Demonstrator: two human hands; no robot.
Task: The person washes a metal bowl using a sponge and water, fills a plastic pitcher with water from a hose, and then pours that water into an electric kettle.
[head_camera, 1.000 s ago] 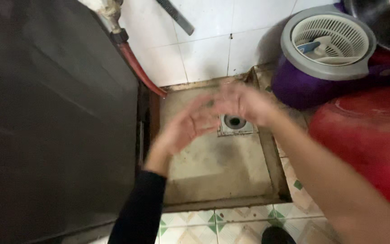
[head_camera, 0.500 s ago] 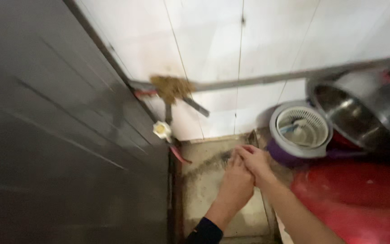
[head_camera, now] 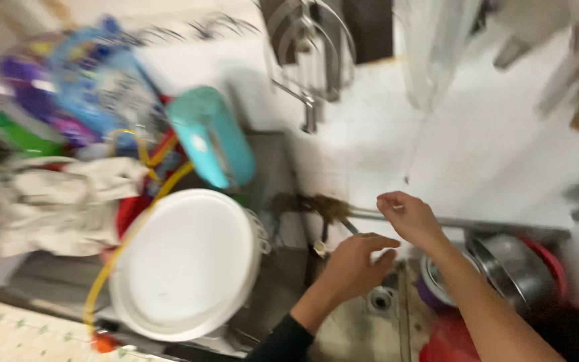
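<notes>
Hands parted since earlier; left hand (head_camera: 356, 265) grip loose, right hand (head_camera: 407, 218) grip curled, near pipe (head_camera: 370, 214).

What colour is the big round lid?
White; the lid shows best in the head view.

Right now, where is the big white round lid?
In the head view, the white round lid sits lower left, left of the left hand, below the teal container.
</notes>
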